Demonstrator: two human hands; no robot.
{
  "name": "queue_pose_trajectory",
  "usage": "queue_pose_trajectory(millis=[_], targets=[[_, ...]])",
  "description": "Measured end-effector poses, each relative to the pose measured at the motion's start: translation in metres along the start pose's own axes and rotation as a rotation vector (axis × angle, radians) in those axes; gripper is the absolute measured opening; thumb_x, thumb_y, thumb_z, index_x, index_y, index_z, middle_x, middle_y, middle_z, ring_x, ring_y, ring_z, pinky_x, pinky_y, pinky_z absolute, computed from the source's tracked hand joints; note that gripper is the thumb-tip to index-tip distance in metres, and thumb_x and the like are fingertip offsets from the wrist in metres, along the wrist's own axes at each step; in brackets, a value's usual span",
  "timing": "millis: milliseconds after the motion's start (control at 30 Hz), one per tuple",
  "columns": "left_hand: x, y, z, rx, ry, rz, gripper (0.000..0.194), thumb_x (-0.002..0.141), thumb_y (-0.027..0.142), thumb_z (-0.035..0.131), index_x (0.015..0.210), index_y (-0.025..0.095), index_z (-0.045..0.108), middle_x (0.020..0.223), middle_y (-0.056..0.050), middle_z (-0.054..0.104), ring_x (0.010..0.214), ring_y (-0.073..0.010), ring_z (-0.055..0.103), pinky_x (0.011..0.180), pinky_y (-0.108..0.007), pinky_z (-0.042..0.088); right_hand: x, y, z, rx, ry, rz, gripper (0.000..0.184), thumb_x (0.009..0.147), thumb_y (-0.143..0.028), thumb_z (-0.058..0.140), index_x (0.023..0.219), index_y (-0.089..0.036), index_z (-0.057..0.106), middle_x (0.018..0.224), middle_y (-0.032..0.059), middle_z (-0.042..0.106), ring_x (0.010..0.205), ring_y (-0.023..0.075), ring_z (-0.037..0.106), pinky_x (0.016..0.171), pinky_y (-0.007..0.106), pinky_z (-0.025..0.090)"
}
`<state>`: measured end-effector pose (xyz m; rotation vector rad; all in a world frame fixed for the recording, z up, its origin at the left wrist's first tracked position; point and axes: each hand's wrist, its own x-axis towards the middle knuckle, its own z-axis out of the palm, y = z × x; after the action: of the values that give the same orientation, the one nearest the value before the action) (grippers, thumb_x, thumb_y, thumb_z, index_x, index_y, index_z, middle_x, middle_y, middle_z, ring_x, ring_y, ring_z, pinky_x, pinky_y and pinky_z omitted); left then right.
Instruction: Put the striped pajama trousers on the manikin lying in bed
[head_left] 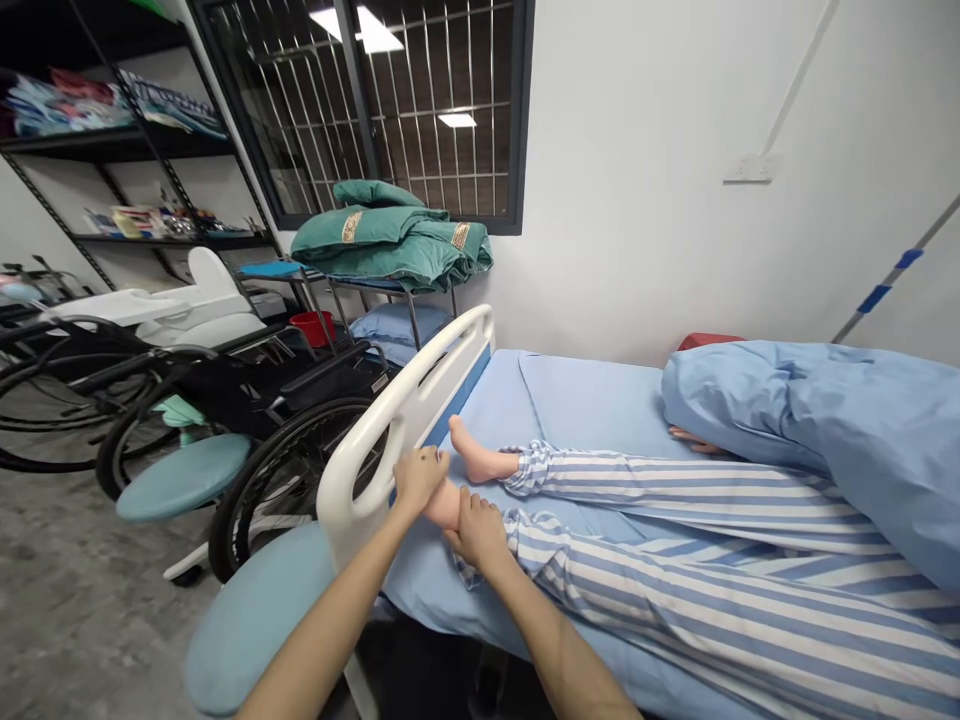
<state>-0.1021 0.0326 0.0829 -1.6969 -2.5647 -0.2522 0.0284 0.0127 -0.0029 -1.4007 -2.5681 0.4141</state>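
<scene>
My left hand (420, 478) is wrapped round the front part of the near foot (444, 505), close to the bed's footboard. Just right of it, my right hand (481, 528) grips the ankle of the same leg, beside the trouser cuff. Blue-and-white striped trousers (637, 590) cover both legs of the figure lying on the bed. The far foot (476, 457) is bare, rests on the sheet and points toes up. Whether this is a person or a manikin I cannot tell. My fingertips are partly hidden behind the foot.
A white footboard (405, 400) stands left of my hands. The bed has a light blue sheet (592, 390) and a bunched blue quilt (817, 420). Round stools (259, 620), wheelchairs (292, 410) and folded green bedding (397, 240) are to the left, below a barred window (442, 110).
</scene>
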Motion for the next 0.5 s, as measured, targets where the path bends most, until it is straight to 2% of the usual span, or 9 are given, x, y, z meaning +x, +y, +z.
queue_pose_trajectory(millis=[100, 200, 267, 367, 433, 500], targets=[[-0.01, -0.004, 0.013, -0.178, 0.106, -0.203, 0.04, 0.095, 0.034, 0.038, 0.097, 0.018, 0.075, 0.096, -0.014, 0.074, 0.086, -0.0252, 0.067, 0.072, -0.032, 0.041, 0.002, 0.002, 0.001, -0.011, 0.012, -0.009, 0.081, 0.083, -0.04, 0.066, 0.148, -0.004, 0.038, 0.121, 0.0246, 0.062, 0.106, 0.0376, 0.062, 0.09, 0.047, 0.049], [-0.025, -0.004, 0.026, -0.323, 0.184, -0.24, 0.04, 0.099, 0.038, 0.036, 0.098, 0.02, 0.072, 0.099, -0.01, 0.074, 0.087, -0.0216, 0.066, 0.071, -0.029, 0.038, 0.002, 0.002, 0.0, -0.028, 0.014, -0.01, 0.078, 0.083, -0.04, 0.065, 0.148, -0.005, 0.039, 0.121, 0.0225, 0.062, 0.106, 0.0364, 0.062, 0.091, 0.046, 0.048], [-0.033, -0.004, 0.03, -0.358, 0.222, -0.237, 0.042, 0.101, 0.04, 0.034, 0.099, 0.019, 0.07, 0.101, -0.01, 0.074, 0.089, -0.0213, 0.066, 0.071, -0.028, 0.037, 0.001, 0.002, -0.003, -0.028, -0.006, -0.008, 0.076, 0.084, -0.04, 0.064, 0.148, -0.007, 0.039, 0.123, 0.0218, 0.062, 0.108, 0.0362, 0.061, 0.093, 0.047, 0.047], [-0.038, -0.009, 0.03, -0.336, 0.218, -0.184, 0.041, 0.101, 0.039, 0.033, 0.097, 0.017, 0.068, 0.098, -0.011, 0.073, 0.089, -0.0216, 0.066, 0.072, -0.028, 0.038, -0.002, 0.001, -0.01, 0.049, -0.029, -0.024, 0.074, 0.084, -0.045, 0.065, 0.144, -0.007, 0.044, 0.122, 0.0216, 0.064, 0.109, 0.0375, 0.061, 0.093, 0.048, 0.047], [-0.036, -0.018, 0.024, -0.298, 0.175, -0.12, 0.042, 0.102, 0.038, 0.033, 0.095, 0.017, 0.068, 0.096, -0.012, 0.073, 0.087, -0.0218, 0.066, 0.074, -0.029, 0.039, -0.001, 0.002, -0.017, 0.161, -0.02, -0.04, 0.065, 0.086, -0.049, 0.062, 0.136, -0.009, 0.052, 0.123, 0.0202, 0.065, 0.112, 0.0365, 0.061, 0.095, 0.046, 0.047], [-0.031, -0.03, 0.016, -0.283, 0.085, -0.043, 0.042, 0.101, 0.038, 0.032, 0.091, 0.018, 0.067, 0.093, -0.01, 0.073, 0.087, -0.0219, 0.066, 0.076, -0.029, 0.04, 0.003, 0.006, -0.024, 0.268, 0.02, -0.039, 0.05, 0.093, -0.046, 0.054, 0.129, -0.012, 0.058, 0.126, 0.0174, 0.065, 0.118, 0.0322, 0.059, 0.101, 0.042, 0.045]])
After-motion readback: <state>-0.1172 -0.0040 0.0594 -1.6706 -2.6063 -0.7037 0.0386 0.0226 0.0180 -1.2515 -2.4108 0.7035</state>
